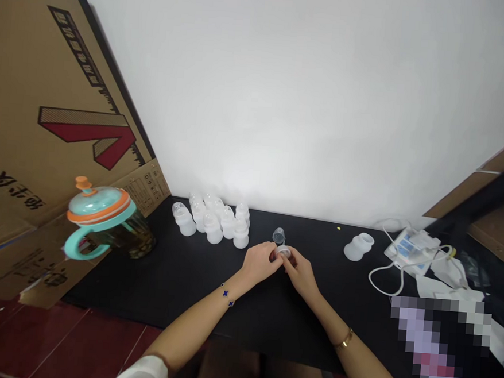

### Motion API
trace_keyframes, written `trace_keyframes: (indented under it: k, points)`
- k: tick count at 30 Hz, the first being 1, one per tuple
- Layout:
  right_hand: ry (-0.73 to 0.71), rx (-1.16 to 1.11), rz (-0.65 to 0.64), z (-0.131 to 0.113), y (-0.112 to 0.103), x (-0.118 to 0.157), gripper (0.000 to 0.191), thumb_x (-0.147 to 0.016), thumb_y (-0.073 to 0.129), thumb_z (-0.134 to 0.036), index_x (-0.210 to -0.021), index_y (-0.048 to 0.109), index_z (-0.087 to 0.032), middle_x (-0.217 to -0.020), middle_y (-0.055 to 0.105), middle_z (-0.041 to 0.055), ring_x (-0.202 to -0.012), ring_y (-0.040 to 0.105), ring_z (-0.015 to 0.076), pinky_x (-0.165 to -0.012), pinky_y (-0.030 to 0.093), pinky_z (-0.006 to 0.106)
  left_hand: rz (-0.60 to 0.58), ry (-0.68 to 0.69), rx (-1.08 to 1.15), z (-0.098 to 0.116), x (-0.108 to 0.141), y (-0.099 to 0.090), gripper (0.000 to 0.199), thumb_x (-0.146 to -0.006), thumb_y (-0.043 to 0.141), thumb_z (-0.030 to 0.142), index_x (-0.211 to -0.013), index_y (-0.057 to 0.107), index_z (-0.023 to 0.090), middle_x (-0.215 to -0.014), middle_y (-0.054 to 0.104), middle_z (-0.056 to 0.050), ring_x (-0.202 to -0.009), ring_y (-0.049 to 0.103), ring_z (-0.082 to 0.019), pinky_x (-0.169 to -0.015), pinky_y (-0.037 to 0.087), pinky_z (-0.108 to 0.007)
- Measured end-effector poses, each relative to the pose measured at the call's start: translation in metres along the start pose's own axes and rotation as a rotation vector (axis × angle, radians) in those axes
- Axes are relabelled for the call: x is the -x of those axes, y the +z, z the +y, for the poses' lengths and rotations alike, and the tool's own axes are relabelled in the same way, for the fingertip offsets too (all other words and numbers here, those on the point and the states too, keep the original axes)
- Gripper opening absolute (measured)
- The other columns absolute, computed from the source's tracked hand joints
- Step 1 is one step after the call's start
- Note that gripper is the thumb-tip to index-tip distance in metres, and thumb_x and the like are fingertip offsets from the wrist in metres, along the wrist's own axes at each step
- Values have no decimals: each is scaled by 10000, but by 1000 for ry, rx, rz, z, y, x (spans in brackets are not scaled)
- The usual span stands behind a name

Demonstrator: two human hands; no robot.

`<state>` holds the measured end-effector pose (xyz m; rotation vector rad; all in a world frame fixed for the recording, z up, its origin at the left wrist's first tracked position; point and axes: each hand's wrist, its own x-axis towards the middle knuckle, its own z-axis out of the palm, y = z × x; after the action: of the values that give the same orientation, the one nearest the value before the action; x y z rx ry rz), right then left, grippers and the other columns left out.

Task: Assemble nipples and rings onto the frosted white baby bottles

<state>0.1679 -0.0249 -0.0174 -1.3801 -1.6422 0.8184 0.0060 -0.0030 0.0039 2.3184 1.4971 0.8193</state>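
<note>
Over the middle of the black table, my left hand (261,260) and my right hand (301,272) meet, fingers closed around a small white bottle collar (283,250). Its underside is hidden by my fingers. Just beyond them a clear dome-shaped bottle cap (278,235) sits on the table. Several white baby bottles (213,228) with clear caps stand grouped to the left, near the wall. Off to the right is an uncapped white bottle body (359,246) with its mouth showing.
A large teal and orange lidded jug (112,219) with dark contents stands at the left, beside a big cardboard box (47,82). At the right lie a white cable (394,292), a white and blue packet (407,246) and papers. A white wall (305,100) rises behind the table (176,287).
</note>
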Motion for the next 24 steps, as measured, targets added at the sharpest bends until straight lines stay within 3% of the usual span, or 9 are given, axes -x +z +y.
trace_keyframes:
  k: [11,24]
  points:
    - [-54,67,49,-3,-2,1,343,-940,520,-446,-1154,657,-215,-957,715,51,-653,605,167,-591,472,274,24,25,-188,-2,2,2,125,-901,543,247,-804,602,197,-816,656,-56,-792,628,-210,-638,358,-309]
    - [-59,105,40,2,-3,1,307,-975,473,-455,-1078,657,-230,-929,710,47,-689,629,192,-620,492,293,-9,39,-19,3,4,-2,138,-952,504,263,-931,627,204,-888,689,-28,-811,643,-181,-687,413,-277]
